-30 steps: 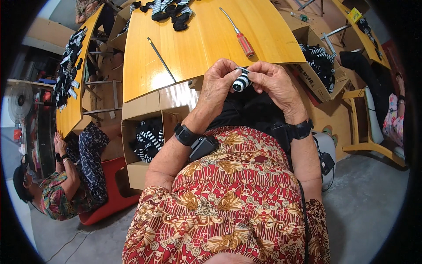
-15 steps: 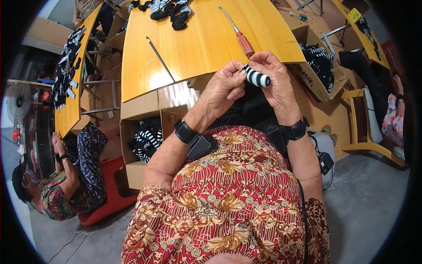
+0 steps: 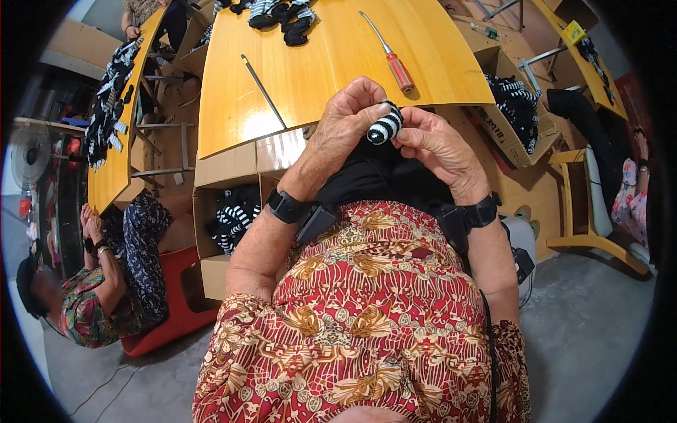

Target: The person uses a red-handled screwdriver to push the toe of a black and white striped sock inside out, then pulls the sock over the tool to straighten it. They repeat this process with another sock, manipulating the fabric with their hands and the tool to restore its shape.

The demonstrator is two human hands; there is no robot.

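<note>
While a small black-and-white striped knit tube [image 3: 385,125] is held over the black-clad lap [image 3: 374,175], just off the near edge of a glossy yellow wooden table [image 3: 331,67], its upper end is pinched in the left hand [image 3: 350,113], grip pretty narrow. Its right side is nipped by the right hand [image 3: 438,146], thumb against fingers. On the table, a slim black rod [image 3: 263,91] and a red-handled metal tool with a curved tip [image 3: 400,73] can be seen, well apart.

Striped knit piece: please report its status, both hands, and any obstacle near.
Left grip pinching striped knit piece near its far end. Right grip at its right side. Red-handled tool beyond, on table, apart from both.
</note>
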